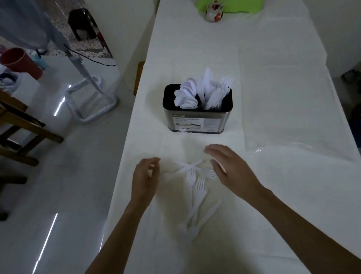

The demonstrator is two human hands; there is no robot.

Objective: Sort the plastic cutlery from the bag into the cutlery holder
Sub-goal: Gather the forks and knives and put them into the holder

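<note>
Likely home: long covered table, wooden chair, red bucket, tiled floor.

I see my left hand, fingers curled, and my right hand, fingers straight, flanking loose white forks on the white table, with the filled cutlery holder upright just beyond.

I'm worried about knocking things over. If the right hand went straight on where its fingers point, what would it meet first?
Probably the cutlery holder: the open right hand aims forward and left at its front wall, with only tablecloth between. How high the hand is remains unclear.
</note>
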